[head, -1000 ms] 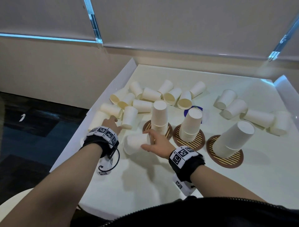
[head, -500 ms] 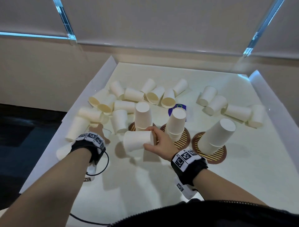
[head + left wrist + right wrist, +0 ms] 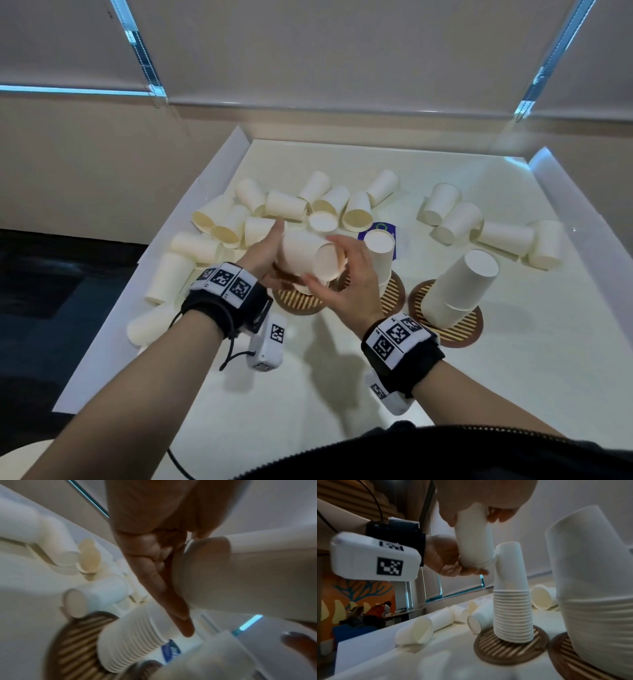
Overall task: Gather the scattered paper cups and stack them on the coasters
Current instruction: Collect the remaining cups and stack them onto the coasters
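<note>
Both of my hands are on one paper cup (image 3: 310,255), held up in the air over the leftmost coaster (image 3: 298,301). My right hand (image 3: 346,284) has its fingers curled round the closed bottom end; my left hand (image 3: 262,255) cups the open rim end, with its fingers under the rim in the right wrist view. The cup is tilted, bottom toward me and up, mouth down and away, and its rim sits right beside the top of the leftmost stack (image 3: 511,601) — I cannot tell whether they touch.

That stack stands upright on the leftmost coaster, many rims nested at its base. To its right a second stack (image 3: 378,253) stands on the middle coaster (image 3: 394,294), and a third stack (image 3: 459,291) leans on the right coaster (image 3: 462,329). All three coasters are round, dark brown and striped, in a row near the middle of the white tray (image 3: 342,377).

Loose cups lie on their sides in two groups — a big cluster (image 3: 239,219) along the tray's left wall and across the far middle, and four more (image 3: 493,229) well off to the far right. A small blue card (image 3: 380,229) lies flat behind the middle stack.

Each wrist carries a black band with checkered markers; the left one's white camera block (image 3: 269,342) hangs below it with a black cable (image 3: 233,353).
</note>
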